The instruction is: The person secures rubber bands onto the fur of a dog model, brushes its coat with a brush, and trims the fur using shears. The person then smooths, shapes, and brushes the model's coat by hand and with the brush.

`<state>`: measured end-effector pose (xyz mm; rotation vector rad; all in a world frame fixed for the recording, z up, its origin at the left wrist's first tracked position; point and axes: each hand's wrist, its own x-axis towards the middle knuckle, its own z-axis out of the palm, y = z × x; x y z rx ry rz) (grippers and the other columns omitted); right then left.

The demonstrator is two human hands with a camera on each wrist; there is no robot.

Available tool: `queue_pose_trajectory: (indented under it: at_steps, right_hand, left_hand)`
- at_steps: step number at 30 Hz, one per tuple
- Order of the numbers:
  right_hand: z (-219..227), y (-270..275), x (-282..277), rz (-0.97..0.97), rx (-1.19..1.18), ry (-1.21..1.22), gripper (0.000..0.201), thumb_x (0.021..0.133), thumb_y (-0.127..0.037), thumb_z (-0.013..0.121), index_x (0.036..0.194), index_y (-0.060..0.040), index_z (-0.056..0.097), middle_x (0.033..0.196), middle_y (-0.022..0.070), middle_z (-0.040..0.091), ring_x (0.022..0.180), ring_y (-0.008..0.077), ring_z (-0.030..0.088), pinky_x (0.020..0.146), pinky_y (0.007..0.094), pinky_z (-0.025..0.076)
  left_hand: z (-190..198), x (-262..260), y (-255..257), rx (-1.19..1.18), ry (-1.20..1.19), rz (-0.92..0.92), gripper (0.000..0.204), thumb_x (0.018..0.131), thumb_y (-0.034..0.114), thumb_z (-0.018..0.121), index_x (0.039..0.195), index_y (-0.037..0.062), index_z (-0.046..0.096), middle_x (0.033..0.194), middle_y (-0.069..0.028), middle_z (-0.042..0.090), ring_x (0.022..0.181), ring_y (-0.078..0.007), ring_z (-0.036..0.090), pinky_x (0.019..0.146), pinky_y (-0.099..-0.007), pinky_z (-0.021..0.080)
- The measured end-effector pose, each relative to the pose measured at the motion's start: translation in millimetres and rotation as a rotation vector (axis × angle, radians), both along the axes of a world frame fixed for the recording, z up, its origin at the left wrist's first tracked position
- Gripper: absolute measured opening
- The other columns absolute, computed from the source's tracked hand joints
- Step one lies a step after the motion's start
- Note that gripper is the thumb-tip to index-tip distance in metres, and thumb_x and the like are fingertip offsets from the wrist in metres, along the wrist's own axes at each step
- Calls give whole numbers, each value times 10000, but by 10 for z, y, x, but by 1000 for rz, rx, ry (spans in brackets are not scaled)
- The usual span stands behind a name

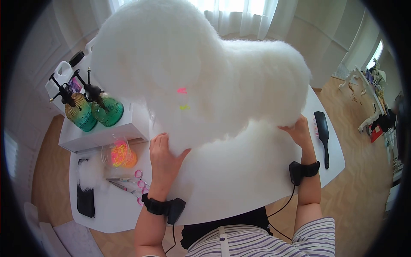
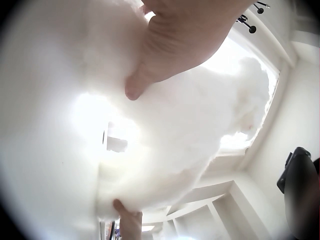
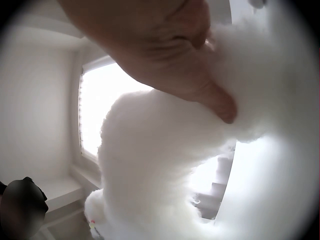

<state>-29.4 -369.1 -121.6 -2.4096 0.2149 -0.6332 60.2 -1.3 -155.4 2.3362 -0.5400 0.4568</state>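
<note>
A fluffy white animal-shaped figure (image 1: 261,81) stands on the white table (image 1: 239,184), with small pink and yellow-green pieces in its fur. My left hand (image 1: 165,160) grips the lower leg at its left end, thumb on the near side. Around the leg at the right end, my right hand (image 1: 298,132) is curled. In the left wrist view, the left hand (image 2: 175,45) presses its thumb into the fur (image 2: 170,125), with the right hand (image 2: 131,224) lower down. The right wrist view has the right hand (image 3: 160,60) on the figure (image 3: 145,150); fur hides most fingertips.
Two spray bottles (image 1: 107,113) stand on a white box (image 1: 105,136) at the left. Nearby are a cup of colourful bands (image 1: 122,155), loose fluff (image 1: 90,173), pink-handled scissors (image 1: 138,174) and a black case (image 1: 85,202). A black brush (image 1: 322,132) lies at the right edge.
</note>
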Motion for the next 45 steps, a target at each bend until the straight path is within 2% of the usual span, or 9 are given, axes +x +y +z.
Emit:
queue_pose_trajectory:
  at_steps: [10, 15, 19, 25, 28, 30, 34, 39, 45]
  right_hand:
    - [5, -4, -12, 3, -195, -177, 469, 587, 10, 768, 1022, 7, 592, 921, 159, 650, 831, 301, 619, 777, 332, 488]
    - [-57, -94, -26, -10, -58, 55, 509, 584, 18, 759, 1059, -12, 577, 926, 158, 637, 840, 325, 606, 785, 337, 487]
    - [15, -17, -39, -49, -19, 102, 513, 589, 26, 751, 1069, -14, 572, 915, 157, 634, 847, 329, 606, 787, 347, 488]
    - [104, 90, -31, -49, -260, -267, 503, 624, -2, 739, 1091, 0, 552, 902, 157, 634, 807, 332, 613, 762, 350, 499]
    - [80, 76, -33, -38, -75, -252, 573, 615, -24, 750, 1141, -1, 525, 996, 160, 607, 883, 335, 594, 802, 357, 489]
    - [14, -16, -11, -21, 38, 40, 640, 598, -30, 767, 1181, -17, 502, 1130, 164, 552, 1013, 341, 548, 849, 364, 471]
    - [-4, -20, -17, -12, 40, 28, 636, 612, -38, 770, 1187, -26, 498, 1188, 148, 525, 1059, 349, 527, 856, 360, 466]
    - [295, 349, -176, -76, -272, -771, 537, 656, -72, 770, 1146, -65, 551, 1177, 110, 550, 1043, 317, 555, 824, 390, 477]
    - [517, 786, -69, 41, -657, -682, 623, 668, -189, 784, 1230, -136, 521, 1284, 86, 488, 1177, 245, 465, 968, 382, 378]
  left_hand:
    - [149, -92, 24, 104, -30, 19, 595, 592, 143, 821, 1063, -55, 515, 1039, -193, 560, 993, -359, 513, 855, -395, 437]
    - [96, -47, 48, 116, 170, 23, 590, 591, 117, 813, 1070, -54, 515, 1033, -193, 561, 964, -363, 533, 833, -402, 442]
    - [53, -29, 58, 46, 32, -21, 457, 592, 58, 788, 946, -54, 521, 897, -205, 568, 848, -393, 554, 738, -418, 457]
    - [188, -62, -8, 71, 67, -32, 597, 575, 77, 812, 1055, -53, 482, 976, -195, 550, 915, -377, 534, 805, -409, 446]
    - [175, -64, -49, -36, -242, -46, 538, 575, 69, 815, 996, -56, 505, 890, -203, 581, 848, -376, 573, 756, -392, 467]
    - [-6, -8, -30, -90, -54, -20, 530, 591, 76, 815, 993, -60, 498, 931, -197, 586, 858, -355, 588, 759, -374, 479]
    - [-20, -5, -44, -134, -8, -42, 510, 605, 64, 805, 990, -61, 494, 957, -198, 585, 863, -344, 593, 765, -363, 487]
    - [123, -68, -85, -70, -178, -33, 515, 611, 38, 786, 1013, -54, 478, 980, -205, 573, 904, -343, 579, 824, -376, 466]
    - [43, -82, -84, -165, 10, -108, 579, 648, 34, 757, 1132, -79, 461, 1053, -232, 574, 965, -340, 579, 856, -374, 456]
